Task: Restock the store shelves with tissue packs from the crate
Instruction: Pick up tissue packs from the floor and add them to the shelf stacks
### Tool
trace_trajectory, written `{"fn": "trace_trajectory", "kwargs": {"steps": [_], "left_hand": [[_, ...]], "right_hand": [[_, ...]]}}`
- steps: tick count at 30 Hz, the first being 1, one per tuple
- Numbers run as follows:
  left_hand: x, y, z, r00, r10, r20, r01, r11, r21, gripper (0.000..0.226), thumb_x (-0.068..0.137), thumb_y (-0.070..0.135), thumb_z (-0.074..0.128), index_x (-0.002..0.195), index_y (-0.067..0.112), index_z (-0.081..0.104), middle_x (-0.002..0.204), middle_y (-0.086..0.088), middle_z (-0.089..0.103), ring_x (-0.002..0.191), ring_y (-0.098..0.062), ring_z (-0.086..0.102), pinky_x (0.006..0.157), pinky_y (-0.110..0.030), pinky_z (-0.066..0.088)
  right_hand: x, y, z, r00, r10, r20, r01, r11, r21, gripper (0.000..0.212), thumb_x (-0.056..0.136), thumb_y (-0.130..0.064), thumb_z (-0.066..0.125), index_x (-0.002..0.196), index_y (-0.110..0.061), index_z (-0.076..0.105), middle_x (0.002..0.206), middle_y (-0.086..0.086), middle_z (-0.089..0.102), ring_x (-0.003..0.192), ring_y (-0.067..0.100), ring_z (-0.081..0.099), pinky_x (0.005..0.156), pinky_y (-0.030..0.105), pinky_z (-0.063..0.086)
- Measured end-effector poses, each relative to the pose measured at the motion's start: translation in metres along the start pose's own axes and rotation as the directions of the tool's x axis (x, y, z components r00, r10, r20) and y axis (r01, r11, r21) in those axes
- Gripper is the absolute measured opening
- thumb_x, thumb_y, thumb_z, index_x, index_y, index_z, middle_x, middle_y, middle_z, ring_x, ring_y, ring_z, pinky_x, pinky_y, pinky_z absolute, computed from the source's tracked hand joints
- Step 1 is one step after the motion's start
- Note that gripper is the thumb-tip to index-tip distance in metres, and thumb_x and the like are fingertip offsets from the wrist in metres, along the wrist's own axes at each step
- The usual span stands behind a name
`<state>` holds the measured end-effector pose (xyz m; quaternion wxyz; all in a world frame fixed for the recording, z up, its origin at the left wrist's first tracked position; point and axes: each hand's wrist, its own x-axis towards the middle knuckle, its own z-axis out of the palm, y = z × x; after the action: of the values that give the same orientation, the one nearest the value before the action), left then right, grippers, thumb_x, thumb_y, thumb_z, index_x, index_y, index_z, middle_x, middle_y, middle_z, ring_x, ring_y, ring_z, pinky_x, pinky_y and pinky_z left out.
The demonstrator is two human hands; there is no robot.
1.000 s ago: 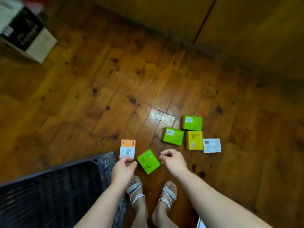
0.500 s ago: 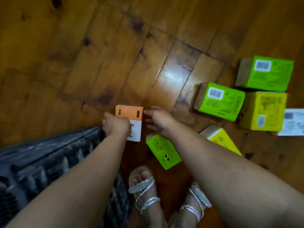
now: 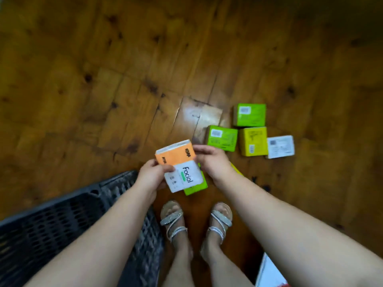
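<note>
An orange-and-white tissue pack [image 3: 179,164] marked "Facial" is lifted off the floor between both hands. My left hand [image 3: 150,179] pinches its left edge with thumb on top. My right hand [image 3: 211,160] grips its right edge. Under the pack lies a green tissue pack [image 3: 195,188] on the floor, mostly hidden. The dark plastic crate [image 3: 68,222] stands at the lower left beside my left arm. No shelves are in view.
Two green packs [image 3: 249,114] [image 3: 222,137], a yellow pack [image 3: 253,141] and a white pack [image 3: 280,146] lie grouped on the wooden floor [image 3: 124,69] to the right. A yellow edge [image 3: 236,169] peeks past my right wrist. My sandalled feet [image 3: 194,220] stand below the hands.
Both hands have raised the orange-and-white pack off the floor and tilted it. The camera has pulled back and up from the floor.
</note>
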<state>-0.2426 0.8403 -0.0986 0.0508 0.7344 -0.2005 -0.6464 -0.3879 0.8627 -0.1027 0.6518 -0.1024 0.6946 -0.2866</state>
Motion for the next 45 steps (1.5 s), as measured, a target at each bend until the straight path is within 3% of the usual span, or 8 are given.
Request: {"fn": "trace_trajectory", "kwargs": {"steps": [7, 11, 14, 22, 29, 33, 40, 45], "left_hand": [[-0.220, 0.077, 0.023, 0.948, 0.158, 0.277, -0.187, 0.979, 0.082, 0.017, 0.082, 0.006, 0.063, 0.091, 0.018, 0.056, 0.092, -0.006, 0.066, 0.070, -0.016, 0.060, 0.074, -0.032, 0.046], [-0.335, 0.101, 0.038, 0.864, 0.269, 0.426, -0.337, 0.937, 0.092, 0.016, 0.081, 0.001, 0.063, 0.091, 0.013, 0.058, 0.083, -0.009, 0.067, 0.055, -0.013, 0.062, 0.048, -0.019, 0.044], [-0.411, 0.104, 0.053, 0.777, 0.315, 0.545, -0.471, 0.865, 0.171, 0.016, 0.080, 0.009, 0.067, 0.090, 0.016, 0.057, 0.091, -0.009, 0.068, 0.061, -0.016, 0.059, 0.051, -0.021, 0.038], [-0.612, 0.047, 0.100, 0.257, 0.522, 0.814, -0.917, 0.396, 0.035, 0.059, 0.082, 0.016, 0.069, 0.132, 0.022, 0.039, 0.112, 0.003, 0.050, 0.086, -0.007, 0.055, 0.056, -0.013, 0.046], [-0.732, -0.077, 0.096, -0.006, 0.322, 0.947, -0.897, 0.416, -0.147, 0.018, 0.082, 0.019, 0.069, 0.096, 0.027, 0.061, 0.103, -0.002, 0.065, 0.090, -0.015, 0.066, 0.072, -0.027, 0.055], [-0.780, -0.149, 0.087, -0.013, 0.209, 0.978, -0.857, 0.502, -0.118, 0.018, 0.080, 0.013, 0.070, 0.096, 0.018, 0.062, 0.096, -0.006, 0.067, 0.083, -0.018, 0.066, 0.073, -0.028, 0.053], [-0.805, -0.212, 0.093, 0.128, 0.140, 0.982, -0.782, 0.623, 0.013, 0.031, 0.082, 0.016, 0.070, 0.109, 0.015, 0.054, 0.097, -0.010, 0.067, 0.084, -0.024, 0.068, 0.077, -0.039, 0.057], [-0.786, -0.199, 0.119, 0.138, 0.296, 0.945, -0.908, 0.419, 0.001, 0.029, 0.083, 0.024, 0.069, 0.106, 0.016, 0.053, 0.104, -0.010, 0.066, 0.087, -0.024, 0.066, 0.078, -0.042, 0.056]], "right_hand": [[-0.216, -0.097, -0.073, 0.965, -0.191, -0.177, 0.198, 0.980, 0.020, 0.036, 0.082, 0.013, 0.052, 0.114, -0.002, 0.062, 0.104, 0.013, 0.064, 0.085, 0.019, 0.061, 0.068, 0.017, 0.050], [-0.344, -0.110, -0.101, 0.915, -0.254, -0.312, 0.297, 0.950, 0.099, 0.031, 0.086, 0.003, 0.053, 0.112, -0.012, 0.063, 0.098, 0.006, 0.067, 0.081, 0.015, 0.060, 0.060, 0.026, 0.042], [-0.431, -0.103, -0.114, 0.849, -0.282, -0.446, 0.413, 0.881, 0.229, 0.033, 0.086, 0.002, 0.054, 0.113, -0.014, 0.063, 0.093, 0.003, 0.069, 0.080, 0.018, 0.063, 0.065, 0.029, 0.046], [-0.654, -0.051, -0.135, 0.471, -0.328, -0.819, 0.717, 0.683, 0.139, 0.020, 0.089, -0.007, 0.056, 0.102, -0.021, 0.063, 0.093, 0.004, 0.070, 0.083, 0.016, 0.066, 0.062, 0.024, 0.049], [-0.809, 0.061, -0.103, 0.130, -0.090, -0.987, 0.885, 0.459, 0.074, 0.015, 0.086, -0.003, 0.058, 0.088, -0.017, 0.064, 0.079, 0.005, 0.068, 0.070, 0.016, 0.063, 0.059, 0.025, 0.051], [-0.872, 0.121, -0.085, 0.037, 0.060, -0.998, 0.916, 0.397, 0.058, 0.012, 0.083, -0.004, 0.063, 0.080, -0.015, 0.062, 0.064, -0.003, 0.070, 0.059, 0.011, 0.065, 0.060, 0.024, 0.052], [-0.909, 0.180, -0.078, 0.099, 0.162, -0.982, 0.880, 0.446, 0.163, 0.022, 0.082, -0.009, 0.067, 0.093, -0.020, 0.052, 0.088, 0.007, 0.066, 0.073, 0.024, 0.064, 0.065, 0.033, 0.048], [-0.877, 0.168, -0.106, 0.132, 0.211, -0.969, 0.857, 0.467, 0.218, 0.030, 0.079, -0.006, 0.071, 0.092, -0.018, 0.048, 0.101, 0.016, 0.066, 0.077, 0.027, 0.066, 0.064, 0.037, 0.055]]}}
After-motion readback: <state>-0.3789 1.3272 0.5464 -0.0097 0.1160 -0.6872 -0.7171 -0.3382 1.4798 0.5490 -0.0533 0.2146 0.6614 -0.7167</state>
